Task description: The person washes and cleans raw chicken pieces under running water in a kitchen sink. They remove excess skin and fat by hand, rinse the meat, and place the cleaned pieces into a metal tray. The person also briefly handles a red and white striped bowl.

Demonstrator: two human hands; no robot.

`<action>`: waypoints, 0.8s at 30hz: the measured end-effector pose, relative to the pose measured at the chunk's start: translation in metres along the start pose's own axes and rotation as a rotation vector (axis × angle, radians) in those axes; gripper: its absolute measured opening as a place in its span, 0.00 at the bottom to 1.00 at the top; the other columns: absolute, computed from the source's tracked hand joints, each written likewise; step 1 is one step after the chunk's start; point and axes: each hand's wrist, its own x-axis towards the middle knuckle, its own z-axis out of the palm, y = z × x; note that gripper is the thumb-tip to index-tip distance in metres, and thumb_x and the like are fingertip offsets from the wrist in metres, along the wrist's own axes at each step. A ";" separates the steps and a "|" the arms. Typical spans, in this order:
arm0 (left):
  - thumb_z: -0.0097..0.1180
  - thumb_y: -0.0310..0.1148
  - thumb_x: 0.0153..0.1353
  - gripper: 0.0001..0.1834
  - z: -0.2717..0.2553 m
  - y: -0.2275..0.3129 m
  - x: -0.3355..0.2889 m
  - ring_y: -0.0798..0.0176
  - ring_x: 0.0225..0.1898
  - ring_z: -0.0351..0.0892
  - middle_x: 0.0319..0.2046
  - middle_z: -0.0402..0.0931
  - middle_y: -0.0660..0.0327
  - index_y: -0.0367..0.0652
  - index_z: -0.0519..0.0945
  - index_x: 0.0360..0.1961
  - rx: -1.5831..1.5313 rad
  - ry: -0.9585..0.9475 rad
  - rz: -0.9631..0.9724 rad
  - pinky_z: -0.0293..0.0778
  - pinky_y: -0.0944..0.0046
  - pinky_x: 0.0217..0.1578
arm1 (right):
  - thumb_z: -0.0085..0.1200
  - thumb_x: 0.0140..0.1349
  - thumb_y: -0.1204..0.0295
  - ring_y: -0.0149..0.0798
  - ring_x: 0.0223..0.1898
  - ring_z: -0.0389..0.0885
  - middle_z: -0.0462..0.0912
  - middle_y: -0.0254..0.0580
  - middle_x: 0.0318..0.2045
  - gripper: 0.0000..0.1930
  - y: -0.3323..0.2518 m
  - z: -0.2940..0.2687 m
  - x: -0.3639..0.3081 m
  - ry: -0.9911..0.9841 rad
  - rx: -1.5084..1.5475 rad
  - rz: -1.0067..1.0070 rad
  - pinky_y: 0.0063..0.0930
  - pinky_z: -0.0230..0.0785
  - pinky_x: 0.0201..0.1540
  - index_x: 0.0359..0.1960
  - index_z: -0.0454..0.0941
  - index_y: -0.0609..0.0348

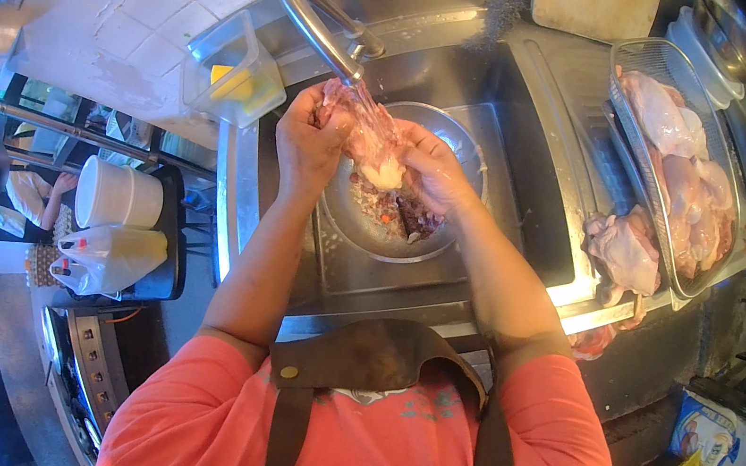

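Observation:
My left hand (311,143) and my right hand (439,171) both grip one piece of raw chicken (374,143), pinkish with a pale yellow lump of fat at its lower end. It is held right below the spout of the curved metal faucet (315,32); whether water runs over it is hard to make out. Beneath my hands a round metal bowl (337,214) stands in the steel sink (520,173). Dark red and pale scraps (400,213) lie in the bowl, with a small orange bit among them. My fingers partly hide the chicken's edges.
At right, a wire basket (629,54) holds several raw chicken pieces, with more chicken (623,249) beside it on the drainboard. A clear plastic container (262,74) sits left of the faucet. White buckets (121,196) and another person (31,190) are farther left.

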 end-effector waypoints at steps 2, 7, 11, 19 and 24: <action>0.56 0.25 0.52 0.19 0.001 -0.004 -0.002 0.77 0.28 0.71 0.30 0.75 0.67 0.33 0.76 0.47 0.188 0.062 0.076 0.70 0.74 0.31 | 0.51 0.60 0.77 0.36 0.47 0.79 0.77 0.46 0.48 0.21 0.001 0.003 -0.001 0.022 0.003 0.009 0.28 0.72 0.51 0.55 0.66 0.67; 0.61 0.25 0.46 0.22 0.005 -0.017 -0.013 0.70 0.27 0.74 0.29 0.75 0.61 0.40 0.77 0.47 0.362 0.075 0.205 0.72 0.70 0.32 | 0.51 0.58 0.79 0.31 0.38 0.80 0.80 0.42 0.41 0.16 0.008 -0.003 0.003 0.175 -0.150 -0.009 0.24 0.73 0.42 0.49 0.71 0.65; 0.65 0.24 0.42 0.24 0.017 -0.020 -0.022 0.62 0.28 0.75 0.31 0.74 0.57 0.41 0.77 0.45 0.542 0.005 0.572 0.73 0.68 0.31 | 0.48 0.57 0.82 0.30 0.33 0.80 0.81 0.40 0.36 0.13 0.010 -0.003 0.001 0.253 -0.210 -0.018 0.22 0.73 0.38 0.45 0.74 0.65; 0.56 0.24 0.49 0.17 0.008 -0.005 -0.008 0.77 0.23 0.69 0.21 0.72 0.67 0.37 0.79 0.43 0.322 0.210 0.106 0.68 0.74 0.25 | 0.43 0.57 0.85 0.34 0.37 0.81 0.81 0.44 0.38 0.16 0.007 0.008 0.003 0.271 -0.094 -0.049 0.26 0.75 0.39 0.47 0.72 0.68; 0.57 0.24 0.48 0.17 -0.003 0.004 -0.005 0.78 0.22 0.68 0.20 0.72 0.68 0.36 0.79 0.43 0.236 0.173 0.118 0.67 0.74 0.24 | 0.47 0.60 0.81 0.28 0.34 0.78 0.79 0.40 0.39 0.13 0.002 -0.001 0.002 0.288 -0.088 -0.052 0.24 0.73 0.39 0.48 0.73 0.66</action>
